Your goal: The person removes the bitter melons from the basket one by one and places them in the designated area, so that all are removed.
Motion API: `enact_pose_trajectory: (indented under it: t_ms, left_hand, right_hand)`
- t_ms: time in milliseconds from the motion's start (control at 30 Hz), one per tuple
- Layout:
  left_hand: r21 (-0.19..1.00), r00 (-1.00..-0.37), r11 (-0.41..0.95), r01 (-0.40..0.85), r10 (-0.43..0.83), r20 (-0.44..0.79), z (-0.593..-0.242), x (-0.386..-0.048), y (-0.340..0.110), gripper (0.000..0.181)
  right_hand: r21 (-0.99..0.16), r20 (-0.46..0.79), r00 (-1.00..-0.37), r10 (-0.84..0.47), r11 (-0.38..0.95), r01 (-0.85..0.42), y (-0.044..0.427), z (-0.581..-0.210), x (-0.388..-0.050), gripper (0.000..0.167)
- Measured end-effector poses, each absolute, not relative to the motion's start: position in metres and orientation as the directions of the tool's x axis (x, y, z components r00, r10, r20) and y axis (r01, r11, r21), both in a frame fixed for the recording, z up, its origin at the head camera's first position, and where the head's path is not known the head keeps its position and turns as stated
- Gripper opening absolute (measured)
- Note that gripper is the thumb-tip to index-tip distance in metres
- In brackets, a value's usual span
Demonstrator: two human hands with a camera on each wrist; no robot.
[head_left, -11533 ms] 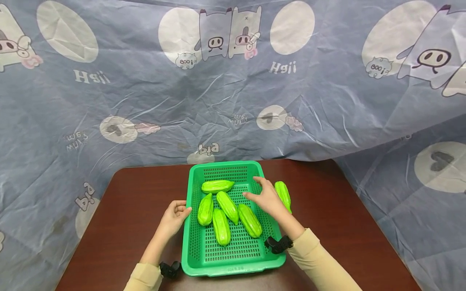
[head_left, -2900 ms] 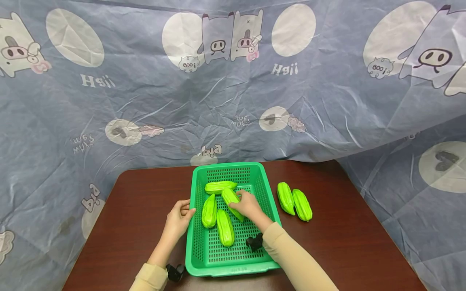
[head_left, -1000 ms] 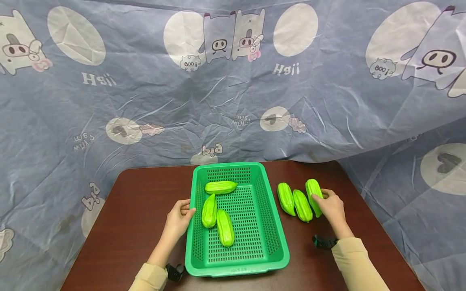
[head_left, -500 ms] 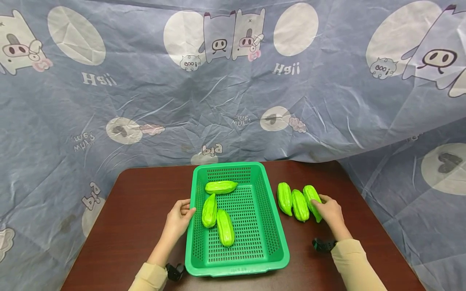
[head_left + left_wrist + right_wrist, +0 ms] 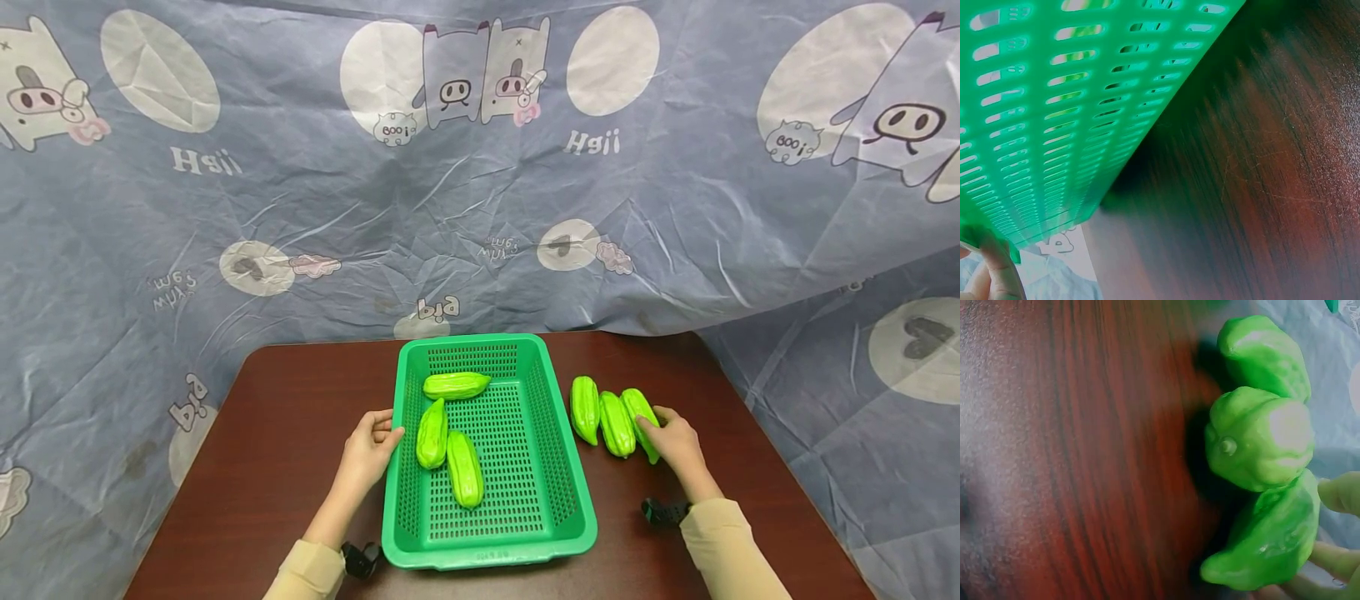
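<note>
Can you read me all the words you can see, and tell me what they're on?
"Haii", or something close: twice on the blue-grey cloth.
"BOO¡": in two little clouds printed on the cloth.
"Pig", it seems: upside down, twice on the cloth.
"Why me?", probably: small and upside down, twice on the cloth.
Far right of the cloth: a bit of folded lettering, unreadable.
Front edge of the green basket: small marks, too blurred to read.

The right grip [image 5: 677, 439] has room rightward, gourds [image 5: 617, 425] leftward.

Left hand [image 5: 369, 448] is gripping a basket [image 5: 489, 557] containing three vegetables [image 5: 465, 471]; right hand [image 5: 673, 437] is holding another vegetable [image 5: 636, 405] beside two more vegetables [image 5: 617, 425].
</note>
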State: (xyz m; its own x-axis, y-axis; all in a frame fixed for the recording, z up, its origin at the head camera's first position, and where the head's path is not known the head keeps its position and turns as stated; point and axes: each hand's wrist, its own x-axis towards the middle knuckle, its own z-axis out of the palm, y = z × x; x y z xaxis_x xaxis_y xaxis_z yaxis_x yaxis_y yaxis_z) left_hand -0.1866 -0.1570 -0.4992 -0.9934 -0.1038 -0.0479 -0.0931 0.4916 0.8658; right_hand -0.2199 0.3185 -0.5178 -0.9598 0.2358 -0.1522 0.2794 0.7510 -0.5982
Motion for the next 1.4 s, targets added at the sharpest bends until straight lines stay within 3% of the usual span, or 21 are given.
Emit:
enact_pose_trajectory:
  t_ms: [200, 333, 700, 900, 1200, 1400]
  left_hand:
    - [0.864, -0.994, 0.495, -0.094, -0.099, -0.052, -0.498, -0.187, -0.157, 0.045]
    - [0.865, -0.993, 0.491, -0.102, -0.1, -0.061, -0.497, -0.187, -0.158, 0.045]
    - [0.86, -0.994, 0.5, -0.098, -0.095, -0.058, -0.494, -0.187, -0.158, 0.045]
    - [0.855, -0.995, 0.511, -0.089, -0.089, -0.05, -0.494, -0.186, -0.158, 0.045]
    - [0.87, -0.995, 0.485, -0.085, -0.088, -0.048, -0.494, -0.187, -0.159, 0.044]
    - [0.876, -0.995, 0.473, -0.091, -0.085, -0.057, -0.497, -0.186, -0.159, 0.046]
  right_hand:
    - [-0.625, -0.065, -0.954, 0.293, 0.733, 0.268, 0.307, -0.502, -0.219, 0.064]
    - [-0.648, 0.042, -0.956, 0.291, 0.736, 0.195, 0.291, -0.478, -0.219, 0.06]
    - [-0.705, 0.209, -0.97, 0.126, 0.707, -0.06, 0.218, -0.418, -0.216, 0.047]
    - [-0.725, 0.181, -0.983, 0.007, 0.676, -0.129, 0.168, -0.413, -0.213, 0.043]
    - [-0.726, 0.107, -0.987, -0.119, 0.669, -0.159, 0.104, -0.434, -0.212, 0.036]
    - [-0.643, 0.031, -0.973, -0.229, 0.741, -0.195, 0.079, -0.459, -0.214, 0.041]
